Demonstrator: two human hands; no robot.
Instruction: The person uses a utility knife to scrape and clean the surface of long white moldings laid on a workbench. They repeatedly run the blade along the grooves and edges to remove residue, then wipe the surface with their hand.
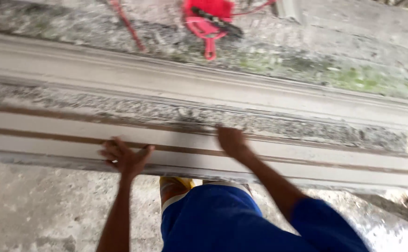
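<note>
Bearing on the near edge of a long pale moulded slab [306, 161] lying across the rough concrete bench [306, 70], the left hand [125, 156] curls loosely over its lip while the blurred right hand [232, 141] presses flat, gripping nothing, apparently steadying it.
</note>
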